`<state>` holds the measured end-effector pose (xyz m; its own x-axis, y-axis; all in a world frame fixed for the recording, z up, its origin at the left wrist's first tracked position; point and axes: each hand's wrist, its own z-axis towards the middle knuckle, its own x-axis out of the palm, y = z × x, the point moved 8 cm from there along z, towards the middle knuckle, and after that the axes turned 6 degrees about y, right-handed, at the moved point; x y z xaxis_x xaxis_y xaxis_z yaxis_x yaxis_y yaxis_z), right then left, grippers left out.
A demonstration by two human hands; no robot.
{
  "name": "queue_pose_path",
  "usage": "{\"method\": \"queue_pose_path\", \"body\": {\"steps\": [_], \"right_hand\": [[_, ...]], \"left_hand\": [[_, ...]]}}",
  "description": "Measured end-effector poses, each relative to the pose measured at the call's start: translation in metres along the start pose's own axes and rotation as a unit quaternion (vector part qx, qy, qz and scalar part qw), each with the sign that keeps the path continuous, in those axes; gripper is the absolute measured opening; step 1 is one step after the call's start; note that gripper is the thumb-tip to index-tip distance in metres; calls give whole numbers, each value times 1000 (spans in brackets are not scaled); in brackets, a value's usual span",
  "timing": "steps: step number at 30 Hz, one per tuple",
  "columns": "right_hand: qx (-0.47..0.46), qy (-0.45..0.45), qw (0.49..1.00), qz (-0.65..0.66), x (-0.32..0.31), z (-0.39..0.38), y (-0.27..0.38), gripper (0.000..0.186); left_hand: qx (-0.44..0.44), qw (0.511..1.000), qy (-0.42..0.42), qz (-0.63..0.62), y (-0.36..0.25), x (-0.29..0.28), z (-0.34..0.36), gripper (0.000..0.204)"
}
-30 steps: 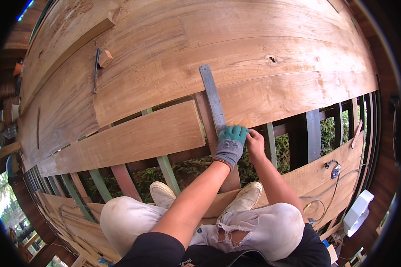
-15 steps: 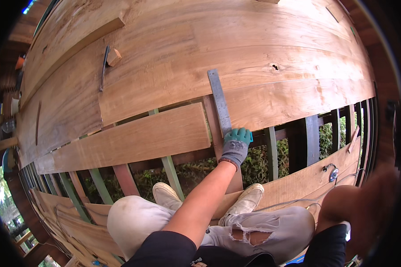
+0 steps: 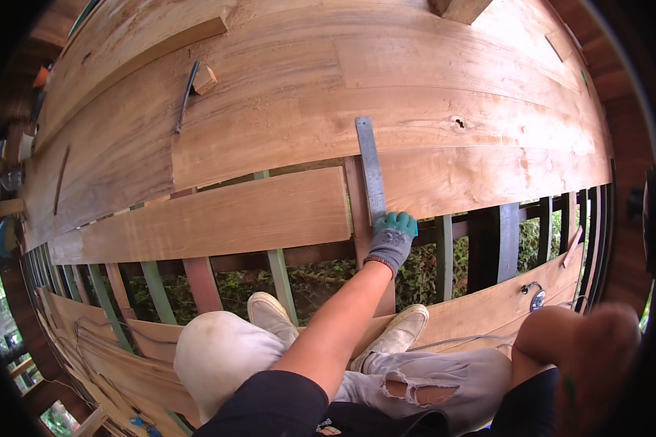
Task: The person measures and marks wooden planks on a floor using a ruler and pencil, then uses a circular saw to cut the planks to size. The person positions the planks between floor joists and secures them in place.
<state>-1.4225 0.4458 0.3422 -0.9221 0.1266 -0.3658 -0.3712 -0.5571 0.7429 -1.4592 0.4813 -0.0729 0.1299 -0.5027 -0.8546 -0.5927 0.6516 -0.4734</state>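
Observation:
My left hand [image 3: 393, 239], in a grey and teal glove, is closed on the near end of a flat metal ruler [image 3: 369, 156]. The ruler's far part lies over the floorboards, along the cut end of the right-hand board [image 3: 481, 175]. Left of it, across a gap, is the end of a loose plank [image 3: 226, 218] resting over the joists. What the fingers cover of the ruler's near end is hidden. At the right rim my right hand [image 3: 606, 342] is raised and blurred; its fingers cannot be made out.
Open gaps between joists [image 3: 277, 280] show plants below. My shoes [image 3: 401, 328] rest near these gaps. A dark bar [image 3: 187, 97] and a wood block [image 3: 205, 79] lie on the far boards. Nearer right, a round metal fitting [image 3: 537, 299] and a cable [image 3: 463, 339] lie on planks.
The view has shifted slightly. My left hand keeps its hold on the ruler, which stays along the board's end. My right arm has moved a little at the right rim.

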Motion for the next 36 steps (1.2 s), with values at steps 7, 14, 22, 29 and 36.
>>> {"method": "queue_pose_path", "body": {"steps": [7, 14, 22, 29, 36], "right_hand": [[405, 4, 911, 76, 40, -57, -239, 32], [459, 101, 878, 93, 113, -118, -316, 41], [478, 226, 848, -41, 139, -121, -342, 27], [398, 331, 850, -93, 163, -113, -344, 25], [401, 376, 829, -105, 167, -114, -344, 24]], "left_hand": [[17, 1000, -9, 10, -1, 4, 2, 16], [-2, 999, 31, 18, 1, 14, 4, 21], [-9, 1000, 28, 9, 3, 18, 1, 24], [-25, 998, 62, -16, 4, 27, 4, 27], [-27, 999, 30, 23, 5, 30, 8, 31]]}}
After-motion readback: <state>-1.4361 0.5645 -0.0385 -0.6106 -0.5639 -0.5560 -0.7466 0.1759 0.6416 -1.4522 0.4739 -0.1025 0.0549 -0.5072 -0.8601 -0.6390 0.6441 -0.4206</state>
